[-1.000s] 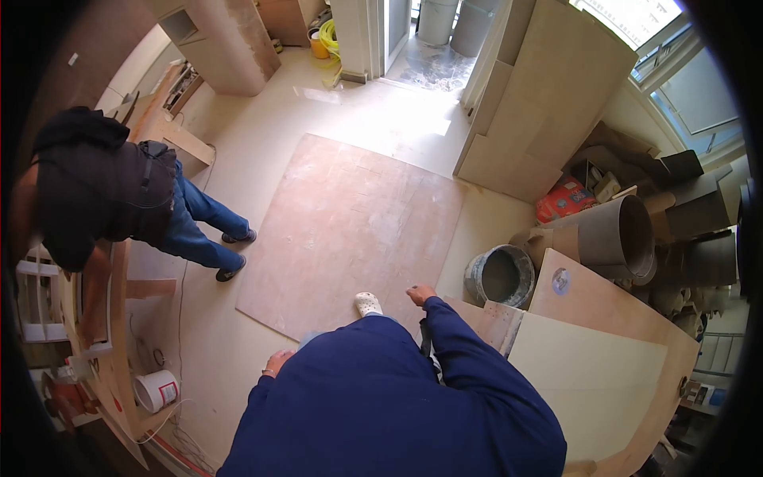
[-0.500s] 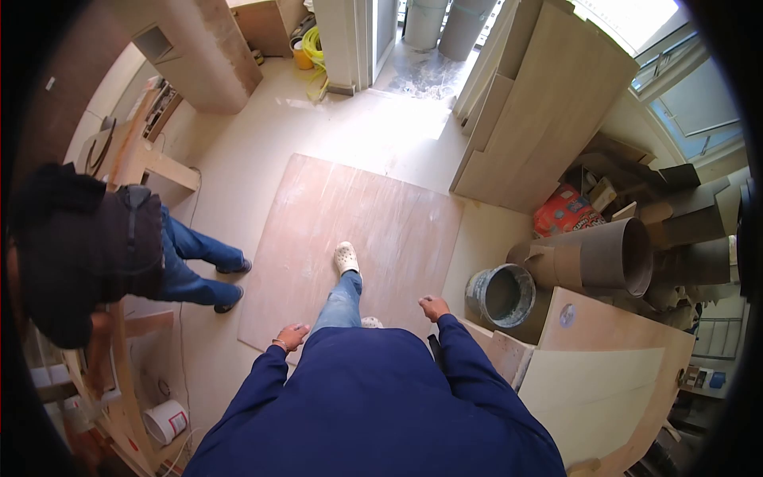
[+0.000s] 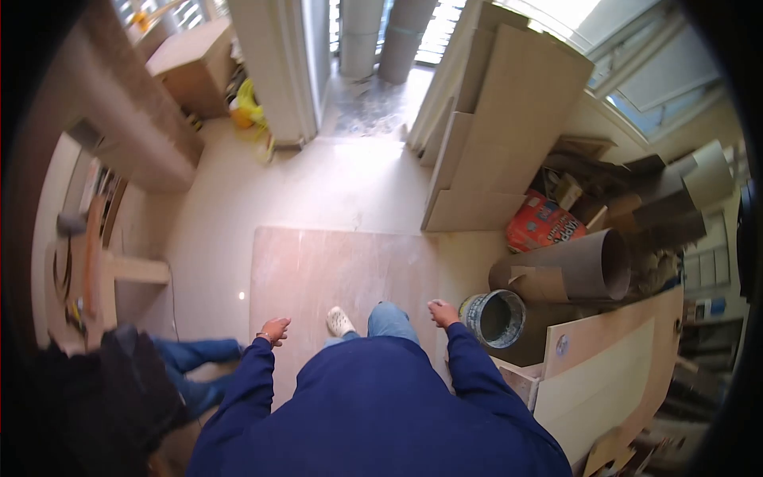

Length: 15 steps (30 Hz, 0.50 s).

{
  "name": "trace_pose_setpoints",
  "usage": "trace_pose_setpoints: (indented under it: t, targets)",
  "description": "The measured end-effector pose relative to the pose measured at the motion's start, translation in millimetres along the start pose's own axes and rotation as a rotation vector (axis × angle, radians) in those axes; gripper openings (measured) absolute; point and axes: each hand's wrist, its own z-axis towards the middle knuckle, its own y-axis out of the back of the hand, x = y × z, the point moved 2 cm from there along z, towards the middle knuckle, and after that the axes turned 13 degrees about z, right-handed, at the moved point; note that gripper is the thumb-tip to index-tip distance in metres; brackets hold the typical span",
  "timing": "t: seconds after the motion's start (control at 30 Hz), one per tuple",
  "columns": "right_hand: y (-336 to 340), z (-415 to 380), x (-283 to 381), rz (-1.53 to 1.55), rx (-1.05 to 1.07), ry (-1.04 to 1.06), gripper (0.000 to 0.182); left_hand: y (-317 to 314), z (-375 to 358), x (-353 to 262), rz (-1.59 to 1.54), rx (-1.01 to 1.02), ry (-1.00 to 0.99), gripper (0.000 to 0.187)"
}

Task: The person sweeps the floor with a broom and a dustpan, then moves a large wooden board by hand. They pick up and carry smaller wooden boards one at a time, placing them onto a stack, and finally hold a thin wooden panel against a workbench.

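My left hand [image 3: 275, 331] hangs in the air at my side, fingers loosely bent and apart, holding nothing. A bracelet circles that wrist. On the other side my right hand [image 3: 440, 313] is raised a little, its fingers loosely curled and apart, with nothing visible in it. Nearest to it is a bucket [image 3: 469, 317] with grey contents; the two look apart. Below me a wide wooden board [image 3: 318, 266] lies flat on the floor. One cream clog [image 3: 339, 321] of mine is on it, and my other knee is bent forward.
A person in dark clothes [image 3: 103, 397] is close on my left. To the right are large brown rolls [image 3: 548, 266], a red bag [image 3: 540, 222] and a leaning wooden panel [image 3: 604, 374]. Tall boards [image 3: 501, 119] lean beside the doorway ahead. Yellow hose [image 3: 250, 103] lies at its left.
I have stepped forward over the board, and the doorway and leaning boards are nearer. The person on my left has shifted lower in view. Both my hands stay empty.
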Motion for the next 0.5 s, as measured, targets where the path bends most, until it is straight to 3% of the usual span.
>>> trace_pose_setpoints:
  t: [0.03,0.1,0.2,0.27,0.4,0.43,0.47,0.5]
  targets:
    - [-4.5,10.4,-2.2,-0.070,-0.038,0.114,0.032,12.0,4.0,-28.0,0.015,-0.022,-0.044,0.060]
    - [-14.4,16.2,2.5,-0.080,-0.073,0.063,0.032,29.8,20.2,-81.9,0.032,-0.019,-0.095,0.060]
    - [-18.2,26.7,6.4,-0.112,-0.097,-0.027,0.033,48.2,49.9,-150.5,0.051,-0.014,-0.165,0.057]
    - [-15.7,35.8,11.3,-0.133,-0.074,-0.328,0.040,53.1,70.4,-198.3,0.140,0.011,-0.176,0.054]
    - [8.5,93.6,30.9,-0.480,0.095,-0.350,0.028,61.0,81.7,-281.0,0.218,0.016,-0.202,0.048]
    - [14.8,136.0,3.3,-0.587,0.138,-0.269,0.026,68.0,83.1,-299.8,0.349,0.013,-0.232,0.049]
    - [19.6,153.4,22.3,-0.561,0.128,-0.269,0.026,74.9,89.7,-312.3,0.480,0.010,-0.266,0.049]
    - [27.9,171.5,51.6,-0.625,0.123,-0.184,0.028,89.4,129.3,-306.0,0.786,0.011,-0.552,0.047]
